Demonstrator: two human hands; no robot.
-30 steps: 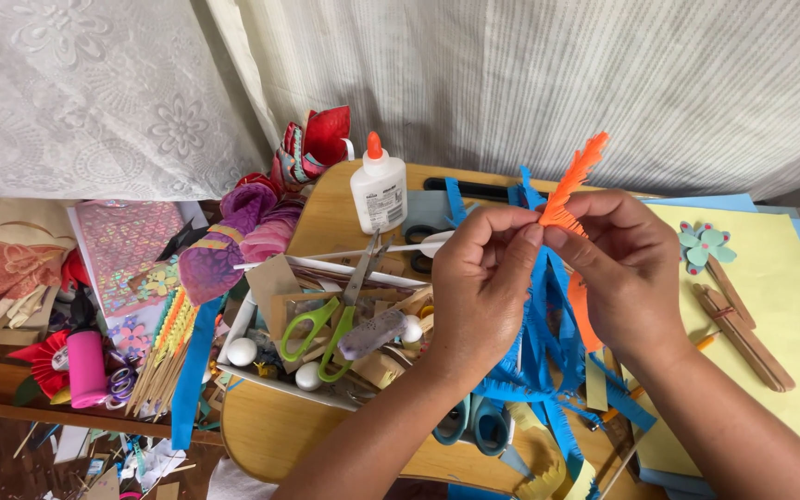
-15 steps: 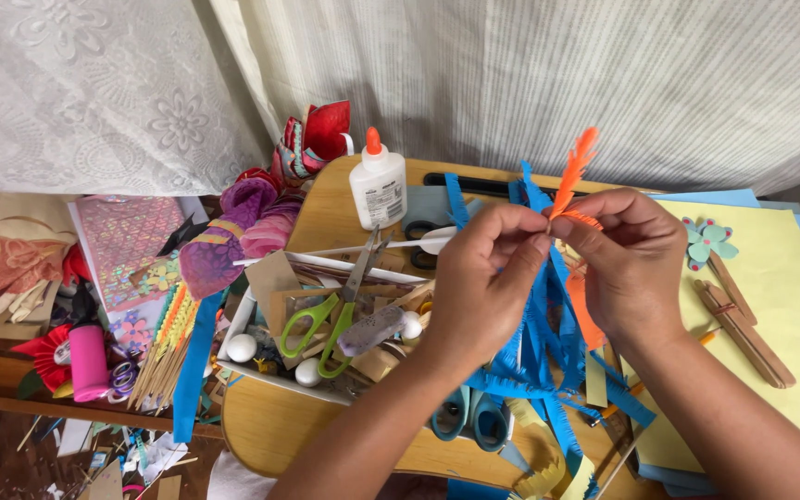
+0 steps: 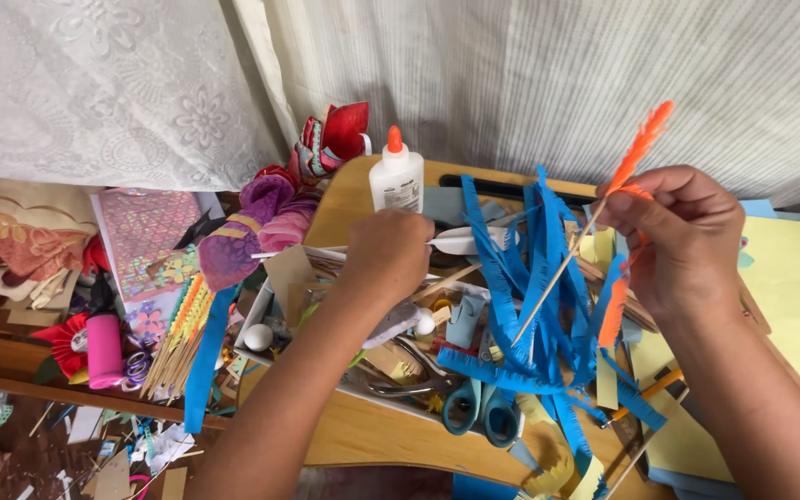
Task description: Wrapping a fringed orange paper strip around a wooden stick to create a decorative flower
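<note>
The thin wooden stick (image 3: 557, 273), wrapped at its top with orange fringed paper (image 3: 639, 148), slants above the blue fringed strips (image 3: 534, 278). Your right hand (image 3: 682, 241) pinches it tight near the orange wrap. Your left hand (image 3: 386, 255) reaches, fingers curled down, into the white tray (image 3: 261, 310) below the glue bottle (image 3: 397, 176); whether it holds anything, you cannot tell.

A white glue bottle (image 3: 397, 179) with an orange cap stands at the upper centre. A pink cylinder (image 3: 105, 350) lies at the lower left. Blue-handled scissors (image 3: 481, 412) rest at the lower centre.
</note>
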